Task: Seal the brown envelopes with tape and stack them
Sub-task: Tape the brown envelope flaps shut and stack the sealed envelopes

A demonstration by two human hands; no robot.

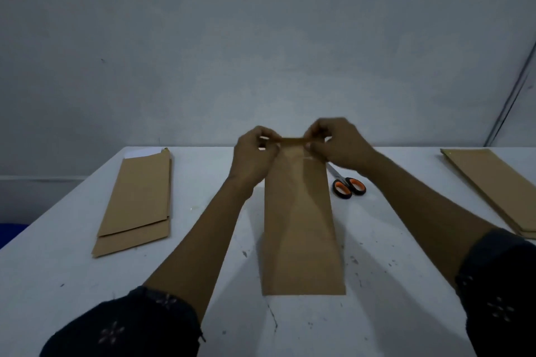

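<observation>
Left hand [253,153]: we pinch the envelope [301,226] flap's left end.
Right hand [338,143]: we pinch its right end.
Scissors [346,185]: just right of the envelope.

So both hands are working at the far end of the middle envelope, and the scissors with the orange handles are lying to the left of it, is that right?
Not quite. The head view shows the scissors lying to the right of the middle envelope, under the right forearm. The left hand and right hand are indeed at its far end.
</observation>
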